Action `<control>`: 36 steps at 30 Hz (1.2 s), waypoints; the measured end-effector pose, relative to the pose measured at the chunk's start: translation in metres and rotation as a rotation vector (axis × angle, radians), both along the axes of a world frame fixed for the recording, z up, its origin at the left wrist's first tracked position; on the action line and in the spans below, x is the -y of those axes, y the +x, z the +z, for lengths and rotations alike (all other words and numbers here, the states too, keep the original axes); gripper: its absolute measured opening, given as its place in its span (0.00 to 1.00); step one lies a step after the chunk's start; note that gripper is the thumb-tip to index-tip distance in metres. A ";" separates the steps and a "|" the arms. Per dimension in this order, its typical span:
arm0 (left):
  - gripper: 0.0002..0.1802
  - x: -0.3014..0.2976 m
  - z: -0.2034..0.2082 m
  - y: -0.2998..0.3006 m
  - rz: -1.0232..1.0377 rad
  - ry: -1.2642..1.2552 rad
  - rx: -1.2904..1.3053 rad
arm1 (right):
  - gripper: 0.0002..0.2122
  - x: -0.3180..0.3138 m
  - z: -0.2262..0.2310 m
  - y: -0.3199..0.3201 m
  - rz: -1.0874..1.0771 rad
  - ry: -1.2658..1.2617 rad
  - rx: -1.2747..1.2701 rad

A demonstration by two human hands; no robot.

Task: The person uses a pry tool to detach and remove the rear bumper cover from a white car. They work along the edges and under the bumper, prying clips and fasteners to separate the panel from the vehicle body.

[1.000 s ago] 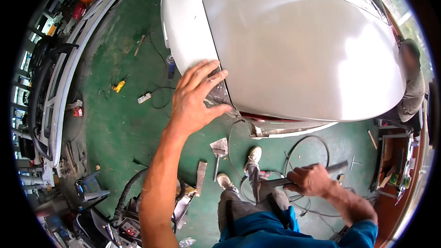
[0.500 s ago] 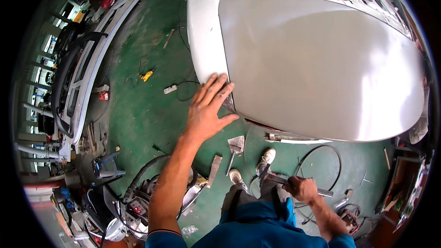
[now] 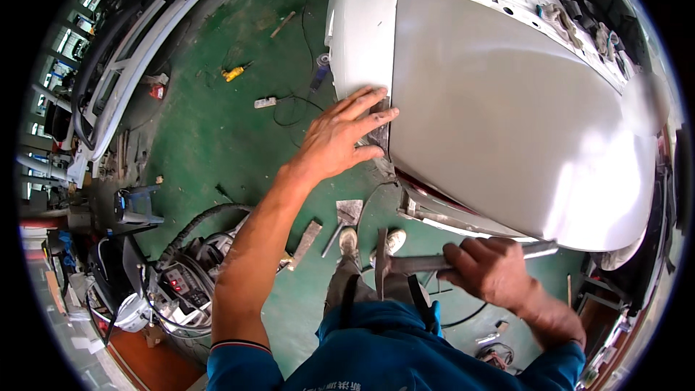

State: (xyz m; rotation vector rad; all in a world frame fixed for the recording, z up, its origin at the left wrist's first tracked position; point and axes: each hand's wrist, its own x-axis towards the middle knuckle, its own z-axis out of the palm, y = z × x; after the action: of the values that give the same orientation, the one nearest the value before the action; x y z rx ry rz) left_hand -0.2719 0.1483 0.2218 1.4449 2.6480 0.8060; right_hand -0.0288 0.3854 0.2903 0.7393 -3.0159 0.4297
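Observation:
My right hand [image 3: 486, 271] is wrapped round the metal handle of a hammer [image 3: 384, 264], held level in front of my body. The hammer's narrow head points left, above my legs. Flat, with the fingers spread, my left hand [image 3: 346, 132] rests on the rear corner of a white car body side [image 3: 365, 36]. Its fingertips touch the seam beside a big silver-grey car lid [image 3: 507, 116]. Under and beside those fingers is a bare, dark metal patch [image 3: 381, 130] at the corner.
A grinder [image 3: 320, 72], a yellow power tool [image 3: 233, 74] and a power strip [image 3: 265, 102] with its cord lie on the green floor. A machine with cables [image 3: 184, 286] stands at my left. A scraper [image 3: 349, 211] lies near my shoes. Gloves [image 3: 561, 22] lie beyond the lid.
My right hand has raised the hammer nearer to the lid. My left hand keeps to the car's corner, its fingers shifted slightly. The view has swung, so the car appears further right.

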 end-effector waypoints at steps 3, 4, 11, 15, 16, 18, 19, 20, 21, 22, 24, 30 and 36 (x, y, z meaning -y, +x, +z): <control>0.40 0.004 -0.007 0.001 0.006 0.028 -0.040 | 0.14 0.008 0.017 -0.035 0.026 0.156 -0.116; 0.40 0.004 -0.007 0.001 0.006 0.033 -0.049 | 0.14 0.007 0.016 -0.045 0.032 0.183 -0.123; 0.40 0.008 -0.011 -0.004 -0.021 0.066 -0.075 | 0.13 0.006 0.008 -0.087 0.085 0.319 -0.154; 0.40 0.009 -0.013 -0.006 -0.022 0.068 -0.073 | 0.13 0.009 0.012 -0.096 0.077 0.338 -0.157; 0.40 0.009 -0.014 -0.006 -0.019 0.068 -0.081 | 0.13 0.009 0.012 -0.099 0.079 0.327 -0.162; 0.40 0.009 -0.015 -0.006 -0.016 0.070 -0.090 | 0.13 0.007 0.008 -0.100 0.072 0.327 -0.165; 0.40 0.008 -0.014 -0.007 -0.018 0.071 -0.091 | 0.13 0.007 0.007 -0.100 0.068 0.327 -0.167; 0.40 0.008 -0.014 -0.007 -0.019 0.073 -0.092 | 0.13 0.007 0.008 -0.099 0.065 0.324 -0.157; 0.40 0.008 -0.015 -0.007 -0.020 0.072 -0.093 | 0.13 0.009 0.010 -0.100 0.064 0.318 -0.148; 0.40 0.009 -0.015 -0.008 -0.021 0.071 -0.095 | 0.13 0.011 0.012 -0.099 0.063 0.312 -0.140; 0.40 0.009 -0.016 -0.008 -0.021 0.070 -0.094 | 0.13 0.015 0.017 -0.097 0.098 0.277 -0.111; 0.40 0.008 -0.016 -0.007 -0.011 0.080 -0.081 | 0.13 0.008 0.012 -0.106 0.098 0.277 -0.152; 0.39 0.009 -0.015 -0.010 -0.014 0.065 -0.079 | 0.13 0.007 0.015 -0.106 0.113 0.291 -0.112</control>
State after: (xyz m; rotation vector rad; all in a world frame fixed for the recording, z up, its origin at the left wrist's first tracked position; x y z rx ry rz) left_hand -0.2814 0.1394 0.2067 1.5403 2.6887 0.8592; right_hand -0.1347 0.3788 0.3053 0.9170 -2.9729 -0.0524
